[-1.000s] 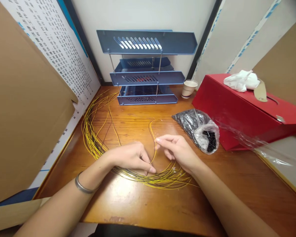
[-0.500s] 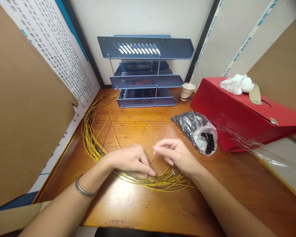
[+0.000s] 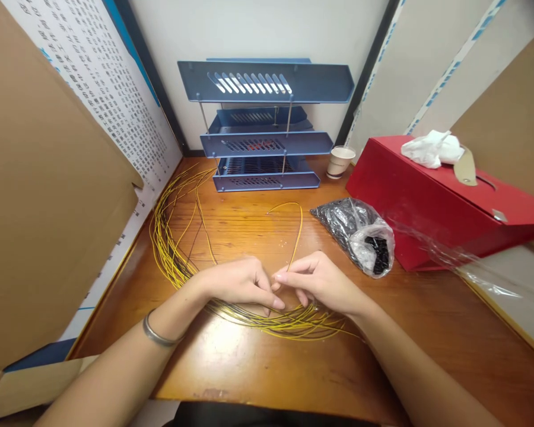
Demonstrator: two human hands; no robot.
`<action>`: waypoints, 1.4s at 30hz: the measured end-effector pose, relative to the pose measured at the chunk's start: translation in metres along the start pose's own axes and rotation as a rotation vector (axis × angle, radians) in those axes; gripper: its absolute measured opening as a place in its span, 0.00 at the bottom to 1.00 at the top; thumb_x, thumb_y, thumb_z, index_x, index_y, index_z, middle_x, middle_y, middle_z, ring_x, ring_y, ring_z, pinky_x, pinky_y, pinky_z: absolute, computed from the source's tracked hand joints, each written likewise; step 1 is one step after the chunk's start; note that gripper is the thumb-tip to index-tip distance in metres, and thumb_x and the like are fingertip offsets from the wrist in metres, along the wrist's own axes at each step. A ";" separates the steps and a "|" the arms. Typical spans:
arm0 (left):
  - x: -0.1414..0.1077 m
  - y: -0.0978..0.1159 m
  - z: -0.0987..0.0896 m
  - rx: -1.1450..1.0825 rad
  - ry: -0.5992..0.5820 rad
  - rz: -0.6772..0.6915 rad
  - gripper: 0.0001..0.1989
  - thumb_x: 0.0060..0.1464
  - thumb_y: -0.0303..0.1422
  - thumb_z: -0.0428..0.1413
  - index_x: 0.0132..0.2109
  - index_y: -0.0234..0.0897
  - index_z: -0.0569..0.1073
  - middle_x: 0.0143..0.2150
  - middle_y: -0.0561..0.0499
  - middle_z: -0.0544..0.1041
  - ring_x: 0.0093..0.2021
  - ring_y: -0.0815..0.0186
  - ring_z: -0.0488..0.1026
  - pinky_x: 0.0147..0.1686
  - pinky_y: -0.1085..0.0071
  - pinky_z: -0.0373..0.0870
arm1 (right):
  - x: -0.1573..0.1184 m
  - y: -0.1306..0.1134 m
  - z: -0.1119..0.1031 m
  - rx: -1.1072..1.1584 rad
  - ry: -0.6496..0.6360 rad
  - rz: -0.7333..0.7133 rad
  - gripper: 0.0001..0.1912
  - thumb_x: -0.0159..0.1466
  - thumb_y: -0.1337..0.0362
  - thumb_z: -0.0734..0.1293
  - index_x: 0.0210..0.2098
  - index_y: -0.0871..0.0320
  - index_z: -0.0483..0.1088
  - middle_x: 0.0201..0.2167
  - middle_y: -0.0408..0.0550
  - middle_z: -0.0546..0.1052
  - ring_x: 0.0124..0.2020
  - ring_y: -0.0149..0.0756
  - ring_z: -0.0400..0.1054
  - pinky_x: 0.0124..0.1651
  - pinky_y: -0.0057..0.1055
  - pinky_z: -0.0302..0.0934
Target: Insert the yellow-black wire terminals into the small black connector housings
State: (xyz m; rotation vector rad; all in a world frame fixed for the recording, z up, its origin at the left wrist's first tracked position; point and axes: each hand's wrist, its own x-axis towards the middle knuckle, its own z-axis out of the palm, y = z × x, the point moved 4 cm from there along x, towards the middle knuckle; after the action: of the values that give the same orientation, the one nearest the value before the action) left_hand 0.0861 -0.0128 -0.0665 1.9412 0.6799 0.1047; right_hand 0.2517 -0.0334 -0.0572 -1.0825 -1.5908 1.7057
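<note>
Left hand (image 3: 240, 281) palm down, right hand (image 3: 327, 284) close by, fingers (image 3: 296, 279) pinched.

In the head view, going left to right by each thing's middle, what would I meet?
Cardboard panel → left bend of the wire coil → left hand → right hand → plastic bag of black pieces → red box.

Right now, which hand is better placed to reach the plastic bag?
Probably the right hand: it is nearer the plastic bag, though pinching a wire; the left hand is farther, over the coil.
</note>
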 end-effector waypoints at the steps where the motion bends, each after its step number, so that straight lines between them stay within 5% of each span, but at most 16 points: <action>1: 0.000 0.000 0.001 -0.011 -0.039 -0.016 0.29 0.58 0.55 0.61 0.25 0.32 0.80 0.19 0.54 0.67 0.22 0.74 0.57 0.24 0.73 0.54 | 0.001 0.002 -0.004 0.002 0.074 -0.011 0.23 0.61 0.47 0.75 0.29 0.63 0.83 0.11 0.41 0.68 0.15 0.23 0.56 0.23 0.25 0.48; 4: 0.000 -0.001 0.004 -0.053 -0.124 -0.076 0.27 0.59 0.54 0.60 0.32 0.32 0.85 0.23 0.52 0.74 0.23 0.74 0.59 0.25 0.74 0.56 | 0.002 0.009 -0.018 0.079 0.374 -0.073 0.22 0.62 0.47 0.74 0.30 0.62 0.83 0.10 0.39 0.65 0.14 0.22 0.54 0.22 0.25 0.47; 6: 0.000 -0.001 0.003 -0.068 -0.109 -0.090 0.26 0.59 0.53 0.61 0.34 0.32 0.85 0.23 0.52 0.75 0.23 0.74 0.60 0.25 0.74 0.56 | 0.001 0.010 -0.024 0.139 0.450 -0.083 0.21 0.60 0.47 0.76 0.33 0.62 0.83 0.15 0.41 0.72 0.14 0.21 0.55 0.21 0.25 0.46; 9: 0.000 -0.001 0.002 -0.071 -0.102 -0.107 0.26 0.59 0.54 0.61 0.33 0.33 0.85 0.21 0.53 0.71 0.22 0.74 0.58 0.24 0.74 0.54 | -0.001 0.006 -0.022 0.149 0.318 -0.012 0.24 0.54 0.48 0.80 0.39 0.61 0.83 0.28 0.48 0.82 0.15 0.22 0.60 0.19 0.24 0.47; 14: 0.000 -0.002 0.003 -0.060 -0.098 -0.091 0.28 0.59 0.56 0.60 0.31 0.33 0.84 0.20 0.54 0.69 0.22 0.75 0.57 0.24 0.73 0.53 | -0.004 0.000 -0.014 -0.034 0.059 0.053 0.19 0.55 0.50 0.79 0.27 0.62 0.83 0.10 0.42 0.69 0.14 0.24 0.58 0.23 0.26 0.53; 17: 0.001 -0.002 0.003 -0.063 -0.096 -0.072 0.27 0.58 0.55 0.61 0.31 0.33 0.85 0.20 0.53 0.71 0.22 0.74 0.58 0.24 0.74 0.54 | -0.001 0.004 -0.020 -0.026 0.167 -0.002 0.20 0.58 0.48 0.77 0.27 0.62 0.83 0.13 0.45 0.73 0.15 0.25 0.58 0.21 0.26 0.50; 21: 0.001 -0.001 0.003 -0.033 -0.100 -0.083 0.27 0.59 0.54 0.61 0.32 0.32 0.85 0.21 0.53 0.72 0.22 0.74 0.58 0.24 0.74 0.54 | -0.002 0.009 -0.026 0.077 0.312 -0.035 0.20 0.55 0.49 0.79 0.34 0.62 0.83 0.32 0.53 0.84 0.15 0.21 0.57 0.18 0.25 0.48; 25: 0.001 0.000 0.002 0.004 -0.106 -0.120 0.28 0.59 0.56 0.59 0.34 0.32 0.85 0.20 0.55 0.67 0.23 0.75 0.57 0.24 0.73 0.52 | -0.004 0.007 -0.009 -0.003 0.059 0.077 0.19 0.55 0.55 0.79 0.39 0.64 0.84 0.13 0.42 0.72 0.14 0.24 0.57 0.18 0.24 0.46; 28: 0.002 0.000 0.002 0.005 -0.103 -0.097 0.29 0.59 0.56 0.59 0.36 0.31 0.86 0.21 0.55 0.67 0.24 0.74 0.57 0.26 0.73 0.53 | -0.004 0.004 -0.002 -0.039 0.014 0.056 0.16 0.59 0.55 0.77 0.35 0.64 0.84 0.11 0.41 0.70 0.13 0.24 0.57 0.18 0.24 0.46; 33: 0.002 -0.002 0.003 0.005 -0.104 -0.120 0.28 0.58 0.55 0.60 0.35 0.32 0.86 0.24 0.51 0.76 0.25 0.73 0.62 0.27 0.74 0.57 | -0.006 0.004 -0.025 0.076 0.454 -0.076 0.18 0.54 0.54 0.79 0.38 0.62 0.82 0.28 0.50 0.83 0.13 0.21 0.56 0.17 0.25 0.48; 35: 0.002 -0.002 0.004 -0.001 -0.107 -0.131 0.28 0.58 0.56 0.60 0.35 0.32 0.86 0.24 0.52 0.75 0.24 0.73 0.61 0.26 0.73 0.56 | -0.010 0.004 -0.031 0.115 0.531 -0.109 0.19 0.55 0.53 0.79 0.40 0.60 0.82 0.34 0.53 0.85 0.13 0.20 0.56 0.17 0.25 0.49; 40: 0.003 0.000 0.004 -0.021 -0.102 -0.119 0.29 0.59 0.57 0.59 0.34 0.32 0.86 0.21 0.54 0.69 0.23 0.74 0.57 0.24 0.73 0.53 | -0.014 0.001 -0.018 -0.040 0.284 0.072 0.20 0.55 0.55 0.79 0.41 0.63 0.83 0.13 0.42 0.72 0.14 0.25 0.57 0.18 0.24 0.51; 42: 0.003 0.001 0.003 -0.014 -0.098 -0.086 0.28 0.60 0.55 0.58 0.33 0.32 0.85 0.22 0.54 0.69 0.24 0.74 0.59 0.26 0.73 0.54 | -0.014 0.000 -0.009 -0.068 0.179 0.150 0.19 0.55 0.57 0.78 0.41 0.64 0.83 0.15 0.45 0.75 0.14 0.25 0.58 0.18 0.24 0.51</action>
State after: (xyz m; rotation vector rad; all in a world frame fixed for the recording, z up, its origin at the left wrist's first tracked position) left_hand 0.0904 -0.0139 -0.0682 1.8874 0.6949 -0.0388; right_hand 0.2667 -0.0402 -0.0547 -1.3785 -1.4971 1.6069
